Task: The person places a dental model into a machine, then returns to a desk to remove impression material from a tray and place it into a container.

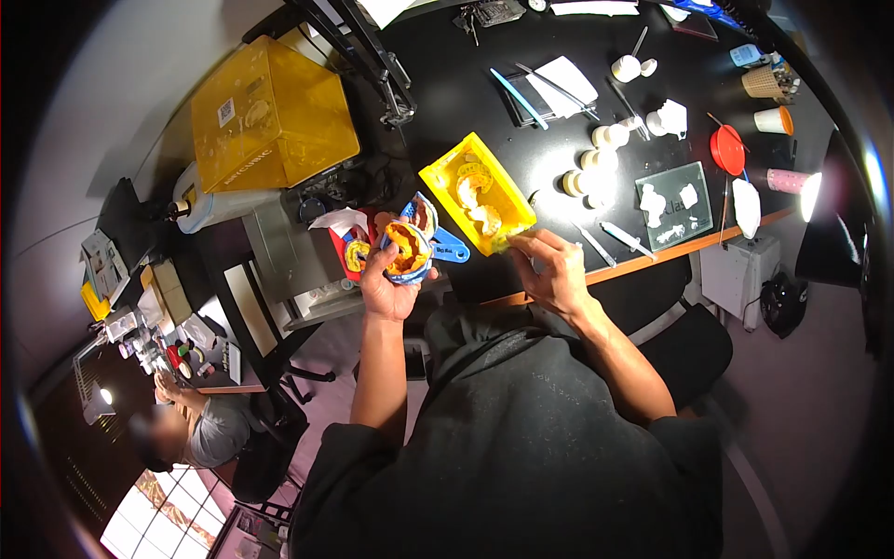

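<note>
My left hand [387,296] is closed around a blue dental impression tray [407,253] filled with orange-yellow impression material. A second blue impression tray [424,216] is right behind it, and a blue handle with lettering [449,248] sticks out to the right. Whether the handle belongs to the held tray is hard to see. My right hand [555,276] has its fingertips pinched at the near right corner of a yellow plastic box [510,194]. Inside that box lie pale and yellow dental casts [475,184].
Several white jars [596,172], a glass slab [672,207] with white lumps, and a red dish [727,150] stand on the black table. A red box [346,244] is left of my left hand. A large amber cover [275,116] stands behind. Another person [219,430] sits at lower left.
</note>
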Action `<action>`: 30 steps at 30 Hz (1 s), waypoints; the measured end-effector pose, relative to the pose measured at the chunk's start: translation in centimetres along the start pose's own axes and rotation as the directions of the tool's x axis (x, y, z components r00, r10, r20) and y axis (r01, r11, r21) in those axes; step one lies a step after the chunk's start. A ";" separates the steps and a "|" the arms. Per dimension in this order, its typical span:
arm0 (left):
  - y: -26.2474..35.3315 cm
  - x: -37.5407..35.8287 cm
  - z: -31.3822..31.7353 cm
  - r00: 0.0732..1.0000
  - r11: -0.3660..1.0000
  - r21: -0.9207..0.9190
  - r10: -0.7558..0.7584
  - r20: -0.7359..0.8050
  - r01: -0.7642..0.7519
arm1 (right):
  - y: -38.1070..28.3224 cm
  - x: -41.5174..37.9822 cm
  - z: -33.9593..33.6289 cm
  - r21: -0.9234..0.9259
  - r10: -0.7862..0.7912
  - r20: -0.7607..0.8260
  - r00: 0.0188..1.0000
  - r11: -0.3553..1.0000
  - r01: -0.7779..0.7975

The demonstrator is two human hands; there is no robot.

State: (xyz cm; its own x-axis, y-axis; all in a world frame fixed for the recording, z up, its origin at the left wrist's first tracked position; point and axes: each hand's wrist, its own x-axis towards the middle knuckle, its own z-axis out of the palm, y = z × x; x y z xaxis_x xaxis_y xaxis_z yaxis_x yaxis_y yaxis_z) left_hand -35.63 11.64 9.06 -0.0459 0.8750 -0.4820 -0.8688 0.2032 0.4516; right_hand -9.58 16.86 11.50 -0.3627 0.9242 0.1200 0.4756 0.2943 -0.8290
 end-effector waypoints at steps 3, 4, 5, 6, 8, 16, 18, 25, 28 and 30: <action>-0.1 -0.1 0.4 1.000 1.000 0.010 0.005 -0.013 -0.005 | 0.0 2.5 1.7 0.048 0.020 -0.063 0.998 0.999 -0.017; -0.1 0.0 0.3 1.000 1.000 0.014 0.009 -0.001 -0.009 | 0.0 3.3 2.3 0.070 0.041 -0.077 0.996 0.997 -0.035; -0.2 0.0 0.3 1.000 1.000 0.008 0.006 0.004 -0.006 | -0.2 3.8 2.7 0.092 0.062 -0.088 0.994 0.994 -0.053; -0.2 -0.2 0.5 1.000 1.000 0.002 0.003 0.005 -0.003 | -0.5 4.1 3.0 0.086 0.129 -0.078 0.989 0.989 -0.122; -0.2 -0.1 0.5 0.999 1.000 -0.005 0.014 0.038 -0.014 | -0.5 3.7 3.0 -0.011 0.119 -0.095 0.988 0.993 -0.121; 0.0 -0.3 1.1 0.997 0.999 0.044 0.019 0.076 -0.022 | 1.6 1.5 4.5 -0.401 0.241 0.028 0.970 0.892 -0.210; -0.1 -0.3 1.1 0.997 0.998 0.058 0.025 0.076 -0.030 | 2.0 1.6 5.1 -0.446 0.240 0.033 0.970 0.873 -0.200; 0.0 -0.6 1.5 0.998 0.998 0.051 0.038 0.047 -0.041 | 2.7 2.1 6.3 -0.386 0.246 0.041 0.968 0.898 -0.212; 0.1 -0.8 1.3 0.997 0.998 0.037 0.055 0.049 -0.057 | 3.0 1.9 6.6 -0.329 0.226 -0.033 0.974 0.917 -0.224; 0.2 -0.8 1.4 0.995 0.997 0.027 0.073 0.069 -0.075 | 3.2 1.7 6.8 -0.309 0.215 -0.076 0.974 0.923 -0.228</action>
State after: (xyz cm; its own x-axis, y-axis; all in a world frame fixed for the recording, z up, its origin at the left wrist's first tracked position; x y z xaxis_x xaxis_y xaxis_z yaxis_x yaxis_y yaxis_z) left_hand -35.08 11.57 10.56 -0.0752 0.9158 -0.3945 -0.8492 0.1485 0.5067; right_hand -14.13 17.75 5.38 -0.1899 0.9816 -0.0201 0.7694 0.1361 -0.6241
